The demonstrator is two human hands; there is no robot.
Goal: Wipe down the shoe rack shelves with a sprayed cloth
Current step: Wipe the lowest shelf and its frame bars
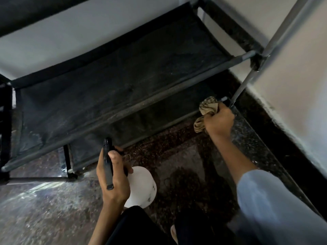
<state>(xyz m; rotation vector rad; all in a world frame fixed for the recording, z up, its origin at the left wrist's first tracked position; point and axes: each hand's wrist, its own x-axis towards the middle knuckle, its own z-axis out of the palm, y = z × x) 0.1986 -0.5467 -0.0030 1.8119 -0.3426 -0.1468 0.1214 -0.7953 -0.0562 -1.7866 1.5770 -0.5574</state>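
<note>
The right hand (pixel 219 121) is clamped around a bunched tan cloth (pixel 208 107), held at the right end of the lowest shelf (pixel 150 119) of the shoe rack (pixel 123 71), just beside the front rail and the corner post (pixel 237 93) at 3 o'clock. The left hand (pixel 113 174) is wrapped around the black trigger head of a white spray bottle (pixel 143 186) at 6 o'clock, nozzle pointing toward the rack and away from the cloth.

Procedure, as judged from this position:
1. The cloth and nozzle are well apart. Bring the cloth in front of the nozzle before pulling the trigger, so that mist lands on the cloth, not on the floor (pixel 44 209).
2. Open the bundle slightly; a tight wad presents little wiping surface.
3. Wipe the dark fabric shelf from the 3 o'clock end toward 9 o'clock in overlapping passes, then run the cloth along the rail. The fabric will likely sag under pressure, so press lightly.
4. The middle shelf (pixel 106 85) above shows pale dusty streaks and appears to need the same treatment.

Markings: small dark marks show on the bottle body, too blurred to read. No other brand or writing is legible.
</note>
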